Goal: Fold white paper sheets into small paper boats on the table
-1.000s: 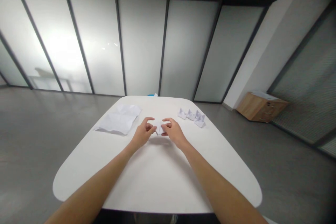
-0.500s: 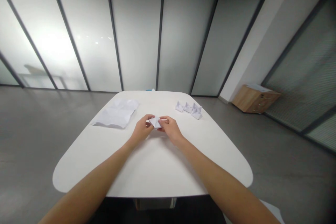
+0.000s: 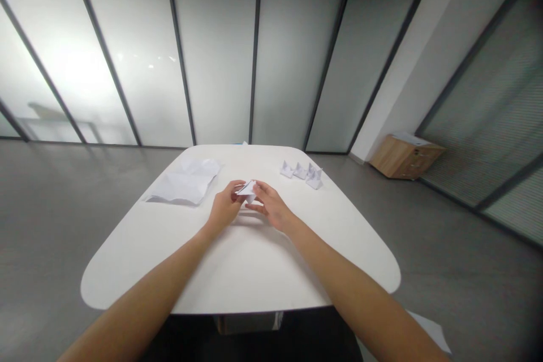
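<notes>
As the left hand [image 3: 224, 208] and right hand [image 3: 272, 207] clamp their grips on a folded paper [image 3: 246, 190], a creased sheet [image 3: 183, 185] and paper boats [image 3: 301, 173] lie on the surface [image 3: 254, 271].

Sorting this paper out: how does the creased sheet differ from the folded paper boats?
The creased sheet lies open and nearly flat; the folded paper boats stand up in peaks. The sheet is one large piece; the boats are several small ones. Both are white paper.

Desk [image 3: 254, 271] count: four folded paper figures [image 3: 300, 171] (two overlap) on its far right, one creased paper sheet [image 3: 182, 185] on its left, one folded paper piece [image 3: 246, 190] mid-desk, between left hand [image 3: 224, 207] and right hand [image 3: 271, 207].
</notes>
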